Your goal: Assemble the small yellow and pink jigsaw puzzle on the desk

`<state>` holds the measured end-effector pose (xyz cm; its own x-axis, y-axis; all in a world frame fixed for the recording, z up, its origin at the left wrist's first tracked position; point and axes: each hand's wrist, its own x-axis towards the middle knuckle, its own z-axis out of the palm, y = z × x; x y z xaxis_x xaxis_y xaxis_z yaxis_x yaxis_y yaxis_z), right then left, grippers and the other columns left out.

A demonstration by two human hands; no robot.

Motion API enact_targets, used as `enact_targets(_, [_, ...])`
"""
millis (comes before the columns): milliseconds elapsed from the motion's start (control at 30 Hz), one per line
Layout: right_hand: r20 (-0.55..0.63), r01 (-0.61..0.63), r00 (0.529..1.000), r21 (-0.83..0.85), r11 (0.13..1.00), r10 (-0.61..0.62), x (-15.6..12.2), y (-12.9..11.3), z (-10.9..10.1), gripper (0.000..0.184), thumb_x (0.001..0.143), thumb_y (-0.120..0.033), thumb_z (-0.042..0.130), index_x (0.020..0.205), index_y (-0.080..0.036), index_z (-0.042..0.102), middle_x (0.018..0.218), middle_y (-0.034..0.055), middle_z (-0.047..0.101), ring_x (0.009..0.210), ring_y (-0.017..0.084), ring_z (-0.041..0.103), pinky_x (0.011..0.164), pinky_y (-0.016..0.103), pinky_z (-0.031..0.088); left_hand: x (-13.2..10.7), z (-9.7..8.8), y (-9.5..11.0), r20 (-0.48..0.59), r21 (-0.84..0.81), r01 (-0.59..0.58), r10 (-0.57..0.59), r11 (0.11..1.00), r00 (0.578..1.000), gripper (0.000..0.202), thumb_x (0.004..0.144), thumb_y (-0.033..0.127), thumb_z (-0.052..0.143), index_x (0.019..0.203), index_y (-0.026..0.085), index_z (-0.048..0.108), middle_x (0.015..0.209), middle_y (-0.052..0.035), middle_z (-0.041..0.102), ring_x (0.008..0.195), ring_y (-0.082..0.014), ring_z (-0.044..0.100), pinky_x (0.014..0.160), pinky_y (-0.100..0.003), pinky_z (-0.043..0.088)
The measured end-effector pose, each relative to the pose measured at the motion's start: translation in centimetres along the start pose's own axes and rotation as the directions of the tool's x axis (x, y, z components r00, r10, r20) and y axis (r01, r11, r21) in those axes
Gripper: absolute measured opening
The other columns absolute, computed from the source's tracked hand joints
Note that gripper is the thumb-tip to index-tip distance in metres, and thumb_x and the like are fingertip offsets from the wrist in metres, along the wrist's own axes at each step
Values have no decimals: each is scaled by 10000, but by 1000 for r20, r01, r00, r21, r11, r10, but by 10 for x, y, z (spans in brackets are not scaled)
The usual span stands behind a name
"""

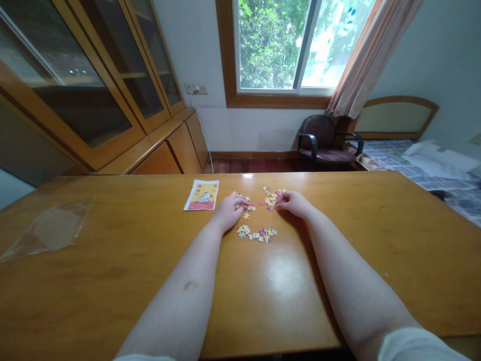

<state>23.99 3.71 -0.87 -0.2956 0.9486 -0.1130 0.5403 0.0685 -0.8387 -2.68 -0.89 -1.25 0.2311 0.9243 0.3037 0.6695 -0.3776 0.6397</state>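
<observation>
Small jigsaw puzzle pieces in yellow, pink and white lie in loose groups on the wooden table. My left hand (228, 210) rests palm down over the left group of puzzle pieces (246, 216), its fingers reaching out and touching some of them. At the right group of puzzle pieces (269, 200), my right hand (295, 204) has thumb and fingers pinched together at the edge, on what looks like a puzzle piece mostly hidden by the fingertips. Nearer to me a row of puzzle pieces (259, 234) lies between my forearms. Left of my left hand is a picture card (203, 194) with a cartoon figure on yellow and pink.
A clear plastic bag (52, 225) lies flat on the left of the table (158, 281). Beyond the far edge are a brown armchair (326, 140), a window and a bed (398, 155). A glass-door cabinet (112, 90) stands at the left.
</observation>
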Motion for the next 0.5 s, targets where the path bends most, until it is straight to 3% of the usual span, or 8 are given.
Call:
enact_targets(100, [231, -1, 973, 37, 999, -7, -8, -7, 0, 246, 553, -290, 804, 674, -162, 631, 595, -34, 602, 565, 106, 513, 545, 230, 367, 0, 1, -1, 0, -4, -4, 4, 1000, 1000, 277, 809, 154, 500, 893, 222, 755, 1080, -46, 704, 1109, -218, 613, 1052, -403, 449])
enact_targets(167, [399, 8, 917, 37, 999, -23, -15, -15, 2, 301, 501, -311, 839, 685, -163, 651, 583, -54, 572, 556, 98, 493, 537, 226, 352, 0, 1, 0, -3, -9, -4, 4, 1000, 1000, 274, 811, 157, 500, 889, 220, 755, 1074, -47, 704, 1106, -218, 613, 1053, -399, 447])
enact_targets(233, [488, 30, 872, 11, 999, -32, -21, -22, 5, 330, 480, -318, 854, 722, -170, 686, 547, -80, 518, 527, 86, 456, 519, 222, 323, 0, 0, 1, -4, -9, 1, -1, 1000, 1000, 272, 816, 164, 499, 890, 220, 755, 1071, -48, 704, 1108, -221, 612, 1053, -395, 448])
enact_targets(367, [531, 65, 848, -94, 993, -5, -26, -30, 11, 393, 481, -290, 858, 846, -188, 753, 515, -97, 485, 481, 74, 418, 497, 225, 284, -1, -2, 5, 3, -5, 19, -19, 1000, 1000, 270, 827, 177, 498, 894, 222, 756, 1083, -49, 701, 1103, -220, 614, 1045, -389, 454])
enact_targets(500, [494, 86, 869, -182, 980, 15, -25, -32, 14, 336, 509, -256, 839, 832, -202, 770, 517, -90, 502, 491, 80, 437, 512, 233, 298, 0, -2, 6, 12, 5, 26, -26, 1000, 1000, 274, 835, 180, 495, 902, 224, 757, 1088, -49, 699, 1098, -220, 615, 1036, -391, 459])
